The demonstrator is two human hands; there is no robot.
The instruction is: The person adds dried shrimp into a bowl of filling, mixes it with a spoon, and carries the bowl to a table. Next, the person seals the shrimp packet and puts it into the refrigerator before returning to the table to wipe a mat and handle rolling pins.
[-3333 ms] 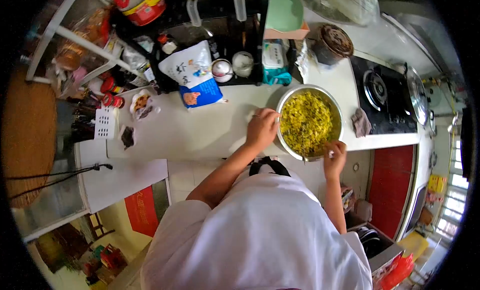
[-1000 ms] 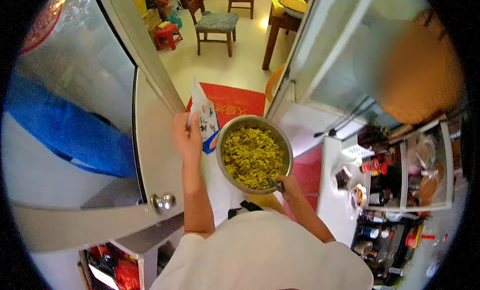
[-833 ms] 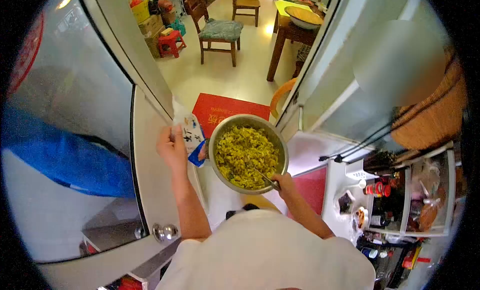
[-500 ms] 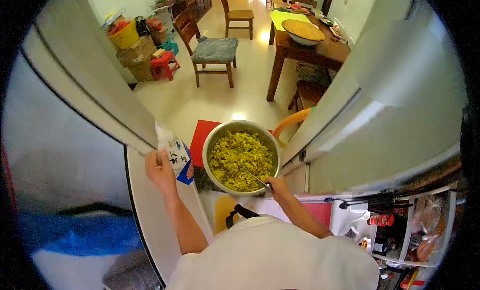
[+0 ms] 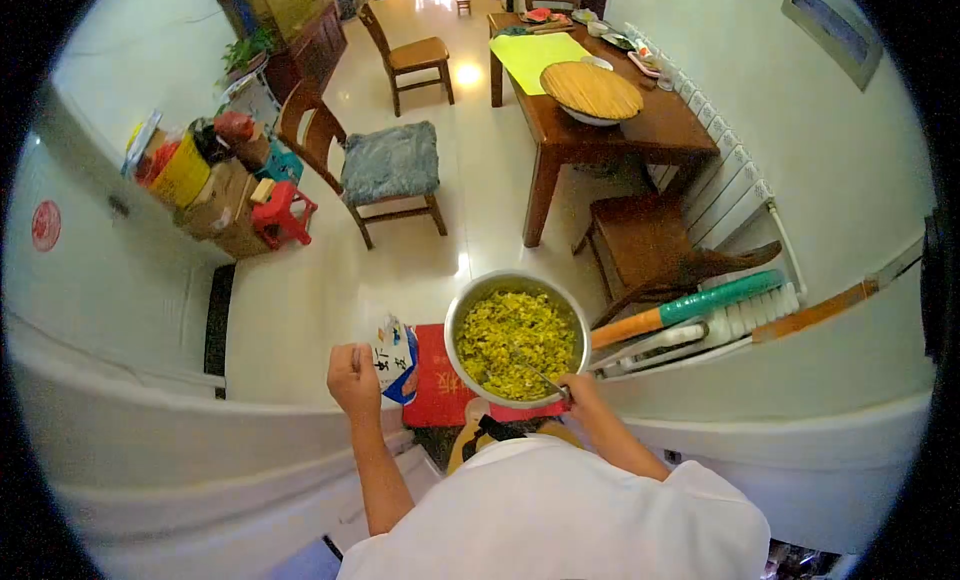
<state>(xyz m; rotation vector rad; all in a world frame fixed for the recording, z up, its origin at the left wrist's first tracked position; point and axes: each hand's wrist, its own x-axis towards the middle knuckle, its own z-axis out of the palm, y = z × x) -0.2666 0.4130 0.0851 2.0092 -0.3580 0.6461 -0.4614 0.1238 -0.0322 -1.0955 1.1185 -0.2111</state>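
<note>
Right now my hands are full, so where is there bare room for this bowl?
The dining table has bare wood between the round slatted lid and the near edge; the yellow sheet is free left of the lid. The chair seat nearest that edge is bare too. Dishes crowd the table's far end and right side.

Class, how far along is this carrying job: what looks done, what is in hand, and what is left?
Done: the chopped food is in the bowl.
In hand: the left hand holds the packet; the right hand grips the bowl's rim and the utensil.
Left: setting both down, perhaps on the wooden table ahead, which neither has reached.
</note>
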